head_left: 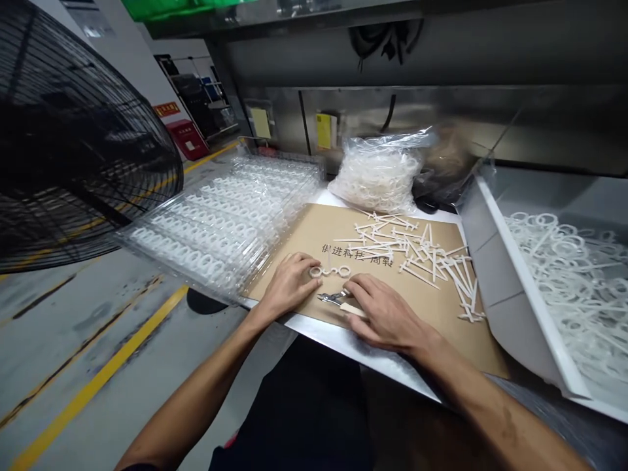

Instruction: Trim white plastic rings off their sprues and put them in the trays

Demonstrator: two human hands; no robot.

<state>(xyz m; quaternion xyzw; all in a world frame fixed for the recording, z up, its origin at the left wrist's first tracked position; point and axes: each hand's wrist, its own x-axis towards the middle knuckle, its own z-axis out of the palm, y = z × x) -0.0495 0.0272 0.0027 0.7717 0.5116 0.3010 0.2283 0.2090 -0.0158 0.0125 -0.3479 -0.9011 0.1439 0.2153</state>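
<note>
My left hand rests on the brown cardboard sheet, its fingertips pressing a white plastic moulded piece with two rings. My right hand grips small metal side cutters with a cream handle, and their jaws point left just below the rings. To the right of my hands, a loose heap of white plastic sprue pieces lies on the cardboard. The cutter handle is partly hidden under my right palm.
Stacked clear trays holding white ringed pieces lie left of the cardboard. Behind it stands a clear bag of white parts. A white bin full of similar pieces sits right. A black fan guard looms left, above a floor with yellow lines.
</note>
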